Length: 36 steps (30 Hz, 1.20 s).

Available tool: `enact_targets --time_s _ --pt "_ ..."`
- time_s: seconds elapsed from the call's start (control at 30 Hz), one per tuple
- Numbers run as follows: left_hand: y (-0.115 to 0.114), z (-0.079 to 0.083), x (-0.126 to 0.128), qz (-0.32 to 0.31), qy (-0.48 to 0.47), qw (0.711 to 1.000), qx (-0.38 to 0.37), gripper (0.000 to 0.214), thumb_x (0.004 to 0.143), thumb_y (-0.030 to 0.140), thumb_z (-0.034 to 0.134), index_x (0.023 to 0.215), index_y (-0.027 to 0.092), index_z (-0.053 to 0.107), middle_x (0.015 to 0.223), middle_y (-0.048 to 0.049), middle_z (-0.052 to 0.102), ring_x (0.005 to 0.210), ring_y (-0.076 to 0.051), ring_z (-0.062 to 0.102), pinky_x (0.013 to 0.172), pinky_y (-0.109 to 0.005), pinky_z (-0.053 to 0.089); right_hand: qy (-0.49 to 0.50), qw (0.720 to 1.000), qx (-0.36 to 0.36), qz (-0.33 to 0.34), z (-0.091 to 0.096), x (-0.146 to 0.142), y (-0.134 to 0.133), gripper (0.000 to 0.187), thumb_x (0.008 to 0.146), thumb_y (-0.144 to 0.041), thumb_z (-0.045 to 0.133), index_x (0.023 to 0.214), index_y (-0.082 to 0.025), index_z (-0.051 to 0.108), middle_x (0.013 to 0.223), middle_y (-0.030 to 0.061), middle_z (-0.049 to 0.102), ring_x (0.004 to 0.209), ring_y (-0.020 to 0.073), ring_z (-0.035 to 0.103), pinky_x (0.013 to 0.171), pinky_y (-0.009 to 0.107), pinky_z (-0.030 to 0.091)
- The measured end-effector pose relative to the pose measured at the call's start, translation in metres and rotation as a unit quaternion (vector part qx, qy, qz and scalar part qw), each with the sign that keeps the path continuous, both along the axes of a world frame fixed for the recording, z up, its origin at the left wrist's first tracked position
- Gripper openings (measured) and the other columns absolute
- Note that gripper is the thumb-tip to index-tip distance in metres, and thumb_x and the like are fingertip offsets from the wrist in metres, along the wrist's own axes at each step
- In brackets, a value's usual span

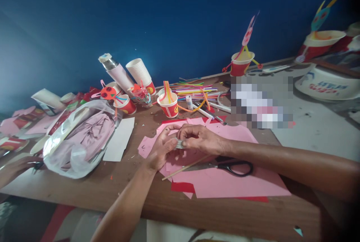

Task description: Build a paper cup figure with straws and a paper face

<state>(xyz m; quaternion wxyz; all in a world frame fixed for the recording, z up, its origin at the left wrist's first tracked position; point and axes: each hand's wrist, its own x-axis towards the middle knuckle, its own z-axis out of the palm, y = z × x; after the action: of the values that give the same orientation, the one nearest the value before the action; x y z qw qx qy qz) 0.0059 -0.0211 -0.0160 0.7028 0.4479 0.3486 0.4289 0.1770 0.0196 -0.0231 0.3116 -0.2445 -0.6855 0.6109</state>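
Observation:
My left hand [164, 147] and my right hand [198, 139] meet over sheets of pink paper [225, 184]. The fingertips of both pinch a small pale, shiny piece [179, 144]; its exact kind is hard to make out. Just below my hands lie black-handled scissors [236, 169], their blades resting on the paper. A thin wooden stick [184, 168] lies slantwise beside the blades. Red paper [182, 187] shows from under the pink. Behind my hands stands a red and white paper cup [168, 108] with orange and yellow pipe cleaners in it.
Colourful pipe cleaners [197, 91], a stack of cups [139, 71] and a flask [116, 71] line the back. A plastic bag [81, 142] with pink cloth lies left, near another person's hand [21, 169]. Cup figures [242, 62] and a white tub [327, 82] stand right.

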Motion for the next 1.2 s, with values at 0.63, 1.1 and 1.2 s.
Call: enact_targets --time_s 0.63,1.1,1.2 --pt "0.003 -0.003 -0.002 -0.08 -0.149 0.983 -0.072 0.047 0.081 0.043 0.048 0.122 0.021 0.041 0.081 -0.0085 0.063 0.058 -0.019 0.062 0.038 -0.02 0.042 0.099 0.978 -0.089 0.162 0.009 0.007 0.008 0.01 0.079 -0.021 0.053 0.083 -0.013 0.057 0.074 0.0031 0.063 0.074 0.0159 0.061 0.075 0.033 0.045" --pt "0.002 -0.004 -0.002 -0.043 -0.133 0.987 -0.076 0.048 0.082 0.038 0.049 0.124 0.019 0.037 0.081 -0.0096 0.063 0.057 -0.018 0.062 0.038 -0.02 0.043 0.098 0.981 -0.115 0.118 0.018 0.005 0.001 0.014 0.068 -0.009 0.046 0.077 -0.012 0.056 0.068 0.0027 0.063 0.067 0.0161 0.061 0.068 0.032 0.047" --pt "0.001 -0.003 -0.002 -0.05 -0.135 0.986 -0.083 0.053 0.08 0.037 0.051 0.127 0.02 0.035 0.081 -0.0094 0.064 0.057 -0.018 0.062 0.038 -0.02 0.043 0.108 0.98 -0.106 0.128 0.016 0.006 0.001 0.017 0.068 -0.007 0.043 0.078 -0.012 0.057 0.071 0.0029 0.063 0.069 0.0157 0.061 0.07 0.033 0.047"
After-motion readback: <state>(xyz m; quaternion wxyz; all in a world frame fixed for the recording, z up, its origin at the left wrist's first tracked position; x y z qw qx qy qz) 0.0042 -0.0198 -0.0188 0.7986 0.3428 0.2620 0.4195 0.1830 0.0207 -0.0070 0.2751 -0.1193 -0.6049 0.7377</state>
